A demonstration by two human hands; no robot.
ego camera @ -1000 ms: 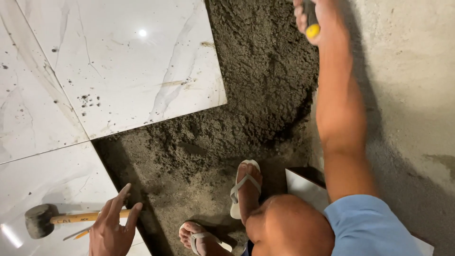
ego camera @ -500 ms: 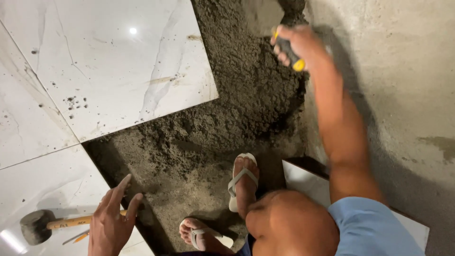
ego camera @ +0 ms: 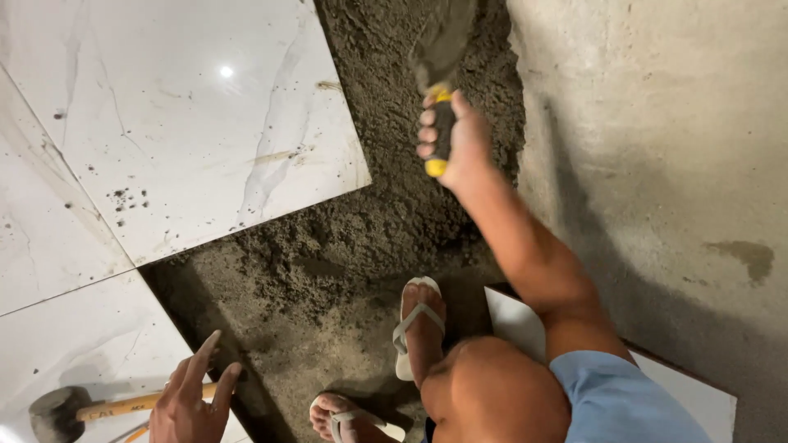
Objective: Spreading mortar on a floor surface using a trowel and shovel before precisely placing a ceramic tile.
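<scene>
My right hand (ego camera: pixel 453 139) grips the black and yellow handle of a trowel (ego camera: pixel 439 57), whose mortar-coated blade points away from me over the grey mortar bed (ego camera: pixel 369 238). My left hand (ego camera: pixel 190 402) rests with fingers spread on a white glossy tile (ego camera: pixel 74 344) at the lower left, beside the wooden handle of a rubber mallet (ego camera: pixel 61 410). A large white marbled tile (ego camera: pixel 189 115) lies on the mortar at the upper left. My feet in light flip-flops (ego camera: pixel 414 328) stand on the mortar.
A rough grey concrete wall (ego camera: pixel 657 164) runs along the right side. A loose white tile (ego camera: pixel 574 353) leans or lies by my right knee near the wall. Another laid tile (ego camera: pixel 33 238) fills the far left.
My right hand with the trowel has drawn back toward me and to the left along the mortar bed. The left hand stays on the tile by the mallet.
</scene>
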